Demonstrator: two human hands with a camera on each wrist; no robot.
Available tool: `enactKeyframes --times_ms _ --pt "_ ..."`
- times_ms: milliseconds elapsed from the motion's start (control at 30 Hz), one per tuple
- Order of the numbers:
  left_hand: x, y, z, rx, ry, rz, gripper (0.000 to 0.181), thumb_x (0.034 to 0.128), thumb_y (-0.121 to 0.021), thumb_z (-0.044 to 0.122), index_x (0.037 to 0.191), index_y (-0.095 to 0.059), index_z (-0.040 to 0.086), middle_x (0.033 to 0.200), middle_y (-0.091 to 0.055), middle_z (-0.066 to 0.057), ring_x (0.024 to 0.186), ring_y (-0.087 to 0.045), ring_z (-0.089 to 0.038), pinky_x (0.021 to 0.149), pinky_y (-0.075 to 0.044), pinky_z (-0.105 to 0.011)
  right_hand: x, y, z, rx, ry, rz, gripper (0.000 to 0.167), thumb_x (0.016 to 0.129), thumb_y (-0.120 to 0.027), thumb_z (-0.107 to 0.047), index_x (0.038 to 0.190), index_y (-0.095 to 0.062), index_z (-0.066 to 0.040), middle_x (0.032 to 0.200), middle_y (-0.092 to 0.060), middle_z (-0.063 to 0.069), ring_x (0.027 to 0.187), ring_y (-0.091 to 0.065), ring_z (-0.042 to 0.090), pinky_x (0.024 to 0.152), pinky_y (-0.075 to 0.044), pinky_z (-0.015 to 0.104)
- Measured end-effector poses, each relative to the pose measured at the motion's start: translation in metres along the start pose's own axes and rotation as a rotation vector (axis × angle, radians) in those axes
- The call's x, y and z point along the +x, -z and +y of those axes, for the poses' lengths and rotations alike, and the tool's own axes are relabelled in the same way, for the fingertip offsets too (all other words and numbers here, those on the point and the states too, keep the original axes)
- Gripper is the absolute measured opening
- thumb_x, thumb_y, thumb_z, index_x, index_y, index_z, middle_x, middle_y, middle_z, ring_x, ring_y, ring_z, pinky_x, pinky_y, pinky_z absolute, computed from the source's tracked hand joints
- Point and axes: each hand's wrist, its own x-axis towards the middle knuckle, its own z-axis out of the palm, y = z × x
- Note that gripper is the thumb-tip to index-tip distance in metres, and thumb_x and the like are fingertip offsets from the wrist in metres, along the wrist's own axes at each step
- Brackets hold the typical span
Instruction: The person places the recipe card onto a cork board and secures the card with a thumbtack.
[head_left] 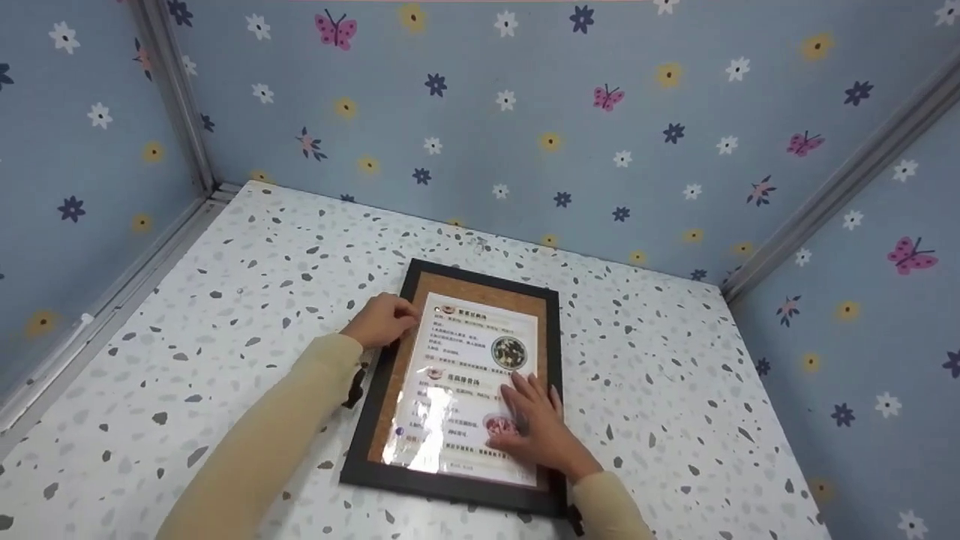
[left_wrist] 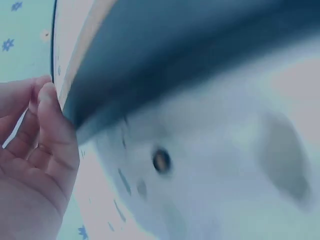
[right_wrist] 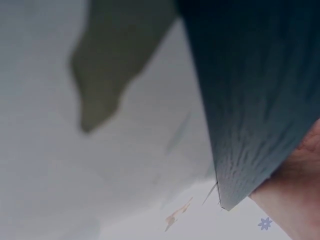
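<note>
A glossy printed recipe sheet (head_left: 463, 390) with two round food pictures lies on a cork board (head_left: 495, 291) with a black frame (head_left: 450, 486). At the sheet's upper left edge, my left hand (head_left: 381, 321) has thumb and forefinger together; whatever may be between the tips is hidden. In the left wrist view those fingertips (left_wrist: 46, 89) meet beside the frame's edge. My right hand (head_left: 541, 427) rests with fingers spread on the sheet's lower right part and the frame's right side. A small blue-purple pin head (head_left: 399, 431) shows near the sheet's lower left edge.
The board lies tilted on a white speckled tabletop (head_left: 240, 330). Blue flowered panels (head_left: 480, 112) stand behind and at both sides, with metal posts (head_left: 176, 97) at the corners. In the left wrist view a small dark round spot (left_wrist: 161, 161) shows on the table.
</note>
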Motion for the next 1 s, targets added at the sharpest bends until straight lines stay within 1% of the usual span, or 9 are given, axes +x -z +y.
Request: enactKeyframes --times_ms 67,233,400,533,600,667,800,900,1000 --pt "-0.007 0.003 0.000 0.054 -0.036 -0.011 0.018 0.0963 -0.061 0.009 0.107 -0.072 0.002 0.092 -0.069 -0.007 0.077 -0.060 -0.018 0.066 -0.049 -0.032 -0.001 0.001 0.001 -0.003 -0.005 0.000 0.095 0.077 -0.074 -0.061 0.149 -0.042 -0.008 0.161 -0.021 0.014 0.148 -0.008 0.039 0.114 0.006 0.060" --pt "-0.022 0.013 -0.005 0.137 -0.096 -0.032 0.015 0.0913 -0.062 0.007 0.101 -0.074 0.004 0.093 -0.067 -0.005 0.082 -0.058 -0.020 0.075 -0.049 -0.036 -0.002 0.001 0.002 -0.004 -0.015 0.001 0.095 0.077 -0.073 -0.062 0.149 -0.042 -0.009 0.161 -0.022 0.015 0.148 -0.008 0.039 0.113 0.007 0.059" --pt "-0.035 0.025 -0.015 0.213 -0.138 -0.040 0.013 0.0852 -0.062 0.005 0.094 -0.073 0.003 0.088 -0.066 -0.005 0.081 -0.059 -0.021 0.076 -0.050 -0.039 -0.002 0.001 0.003 -0.008 -0.017 -0.004 0.094 0.078 -0.073 -0.062 0.149 -0.043 -0.008 0.161 -0.022 0.015 0.148 -0.008 0.040 0.113 0.007 0.060" --pt "-0.046 0.033 -0.024 0.226 -0.116 -0.046 0.012 0.0812 -0.062 0.005 0.089 -0.071 0.004 0.085 -0.064 -0.005 0.079 -0.057 -0.021 0.072 -0.049 -0.038 -0.002 0.001 0.002 -0.011 -0.022 -0.013 0.094 0.078 -0.073 -0.062 0.150 -0.042 -0.010 0.161 -0.021 0.013 0.148 -0.007 0.039 0.114 0.007 0.059" --pt "-0.051 0.035 -0.029 0.224 -0.085 -0.061 0.010 0.0805 -0.062 0.006 0.086 -0.070 0.006 0.084 -0.063 -0.004 0.077 -0.056 -0.021 0.069 -0.048 -0.036 -0.002 0.001 0.002 -0.008 -0.018 -0.012 0.093 0.078 -0.073 -0.061 0.150 -0.043 -0.010 0.161 -0.022 0.014 0.148 -0.008 0.039 0.114 0.006 0.059" --pt "-0.056 0.037 -0.032 0.223 -0.070 -0.084 0.008 0.0804 -0.062 0.005 0.085 -0.069 0.007 0.084 -0.063 -0.004 0.076 -0.056 -0.021 0.067 -0.047 -0.035 -0.002 0.001 0.001 -0.009 -0.016 -0.011 0.092 0.079 -0.074 -0.060 0.150 -0.043 -0.010 0.161 -0.022 0.014 0.148 -0.008 0.039 0.114 0.006 0.059" --pt "-0.062 0.036 -0.037 0.236 -0.069 -0.114 0.003 0.0829 -0.067 0.008 0.085 -0.069 0.007 0.083 -0.063 -0.002 0.074 -0.055 -0.019 0.068 -0.047 -0.035 -0.002 0.001 0.001 -0.007 -0.008 -0.002 0.090 0.079 -0.074 -0.059 0.149 -0.044 -0.009 0.160 -0.023 0.016 0.148 -0.009 0.039 0.114 0.006 0.059" --pt "-0.065 0.034 -0.040 0.249 -0.079 -0.110 0.003 0.0843 -0.070 0.010 0.085 -0.070 0.007 0.080 -0.063 0.000 0.072 -0.055 -0.016 0.069 -0.047 -0.034 -0.001 0.000 0.001 0.003 -0.012 0.005 0.089 0.079 -0.074 -0.058 0.148 -0.045 -0.009 0.160 -0.024 0.015 0.148 -0.009 0.038 0.114 0.006 0.058" --pt "-0.067 0.034 -0.043 0.254 -0.080 -0.100 0.002 0.0859 -0.070 0.010 0.084 -0.071 0.008 0.079 -0.064 0.001 0.070 -0.055 -0.015 0.069 -0.047 -0.034 0.001 -0.001 0.000 0.017 -0.020 0.013 0.087 0.080 -0.074 -0.056 0.147 -0.046 -0.009 0.160 -0.025 0.014 0.148 -0.010 0.037 0.114 0.006 0.057"
